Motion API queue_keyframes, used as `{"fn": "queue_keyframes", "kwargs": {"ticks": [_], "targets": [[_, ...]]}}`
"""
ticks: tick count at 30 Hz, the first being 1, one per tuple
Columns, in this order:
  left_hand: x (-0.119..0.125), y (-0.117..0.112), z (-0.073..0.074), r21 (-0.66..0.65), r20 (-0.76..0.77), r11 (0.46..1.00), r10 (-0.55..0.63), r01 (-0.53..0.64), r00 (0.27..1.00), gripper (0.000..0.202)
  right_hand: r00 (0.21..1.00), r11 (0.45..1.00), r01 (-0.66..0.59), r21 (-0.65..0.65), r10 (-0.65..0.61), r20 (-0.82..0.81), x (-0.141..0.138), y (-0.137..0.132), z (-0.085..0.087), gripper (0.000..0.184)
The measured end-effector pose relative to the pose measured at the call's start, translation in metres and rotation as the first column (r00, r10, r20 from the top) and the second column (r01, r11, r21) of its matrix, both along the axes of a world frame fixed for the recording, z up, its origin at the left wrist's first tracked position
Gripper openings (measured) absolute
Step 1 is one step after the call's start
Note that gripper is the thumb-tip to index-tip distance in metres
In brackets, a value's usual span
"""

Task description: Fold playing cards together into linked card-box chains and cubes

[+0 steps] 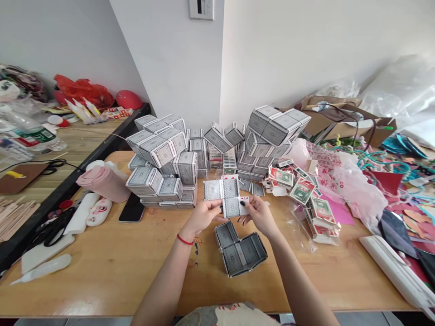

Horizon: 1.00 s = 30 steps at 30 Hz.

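My left hand and my right hand hold a folded piece of playing cards between them, above the wooden table. Both hands pinch its lower edge, fingers closed on it. The cards show grey patterned backs, with one red face at the right. Below my hands lies a finished angular block of folded cards on the table. Behind stands a large pile of similar card blocks, with more of them at the back right.
Card packs in red and green boxes lie to the right beside pink plastic bags. A black phone, a pink roll, scissors and glue bottles lie at the left. Craft clutter fills the far right.
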<state>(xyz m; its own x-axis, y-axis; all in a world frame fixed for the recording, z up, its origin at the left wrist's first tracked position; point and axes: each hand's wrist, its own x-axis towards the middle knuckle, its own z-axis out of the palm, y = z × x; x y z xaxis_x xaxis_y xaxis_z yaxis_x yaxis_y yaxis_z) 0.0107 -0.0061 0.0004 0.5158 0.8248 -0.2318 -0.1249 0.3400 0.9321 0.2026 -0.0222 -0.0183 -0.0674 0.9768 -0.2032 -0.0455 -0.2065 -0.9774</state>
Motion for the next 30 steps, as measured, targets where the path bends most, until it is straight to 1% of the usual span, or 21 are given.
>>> {"fn": "queue_keyframes", "kwargs": {"ticks": [2,3,5,7,9,11,13,15,16,17,18,20,21,24,26,28,30], "targets": [[0.001,-0.001,-0.001,0.005,0.039,1.000,-0.011,0.011,0.999,0.031,0.998,0.999,0.047,0.016,-0.048,0.048,-0.002,0.001,-0.001,0.037],[0.002,-0.001,-0.003,0.011,0.032,1.000,0.002,-0.002,0.999,0.030,0.994,0.997,0.078,0.028,-0.080,0.076,-0.003,0.002,-0.002,0.036],[0.006,-0.002,-0.009,0.035,-0.037,0.997,0.068,-0.067,0.997,0.026,0.982,0.989,0.138,0.056,-0.144,0.120,-0.006,0.002,-0.003,0.033],[0.011,-0.003,-0.015,0.069,-0.122,0.985,0.166,-0.158,0.979,0.025,0.971,0.981,0.178,0.082,-0.188,0.147,-0.009,0.001,-0.003,0.029],[0.017,-0.004,-0.019,0.087,-0.133,0.972,0.229,-0.219,0.964,0.026,0.948,0.971,0.209,0.116,-0.230,0.218,-0.012,-0.002,-0.002,0.025],[0.022,-0.007,-0.020,0.106,-0.119,0.962,0.264,-0.253,0.957,0.024,0.885,0.952,0.252,0.176,-0.300,0.356,-0.018,-0.006,0.000,0.020],[0.027,-0.010,-0.017,0.154,-0.137,0.948,0.300,-0.279,0.944,0.023,0.781,0.923,0.292,0.249,-0.381,0.496,-0.027,-0.012,0.002,0.019],[0.032,-0.014,-0.012,0.234,-0.191,0.924,0.348,-0.302,0.918,0.025,0.695,0.903,0.309,0.300,-0.429,0.577,-0.038,-0.018,0.004,0.023],[0.034,-0.016,-0.010,0.281,-0.224,0.907,0.378,-0.312,0.898,0.027,0.665,0.902,0.300,0.311,-0.431,0.610,-0.044,-0.021,0.005,0.029],[0.035,-0.018,-0.009,0.326,-0.254,0.889,0.409,-0.321,0.877,0.030,0.655,0.909,0.271,0.317,-0.415,0.631,-0.049,-0.022,0.005,0.034],[0.036,-0.018,-0.008,0.361,-0.275,0.874,0.434,-0.327,0.858,0.031,0.658,0.908,0.253,0.333,-0.414,0.629,-0.053,-0.024,0.005,0.037],[0.036,-0.018,-0.009,0.376,-0.272,0.861,0.455,-0.342,0.848,0.031,0.708,0.904,0.250,0.347,-0.415,0.571,-0.056,-0.023,0.004,0.041],[0.035,-0.017,-0.010,0.351,-0.242,0.868,0.446,-0.350,0.862,0.028,0.747,0.902,0.263,0.341,-0.414,0.519,-0.055,-0.022,0.003,0.041],[0.032,-0.013,-0.017,0.213,-0.093,0.902,0.402,-0.377,0.911,0.021,0.873,0.910,0.313,0.271,-0.388,0.296,-0.047,-0.016,-0.001,0.040],[0.032,-0.012,-0.020,0.143,-0.023,0.905,0.409,-0.402,0.912,0.019,0.930,0.930,0.296,0.219,-0.333,0.157,-0.042,-0.014,-0.003,0.039],[0.033,-0.010,-0.022,0.109,-0.004,0.895,0.436,-0.433,0.900,0.018,0.943,0.938,0.272,0.213,-0.304,0.135,-0.039,-0.014,-0.004,0.038],[0.034,-0.009,-0.022,0.097,-0.012,0.886,0.457,-0.454,0.890,0.018,0.935,0.937,0.268,0.225,-0.310,0.174,-0.038,-0.017,-0.001,0.038]]}}
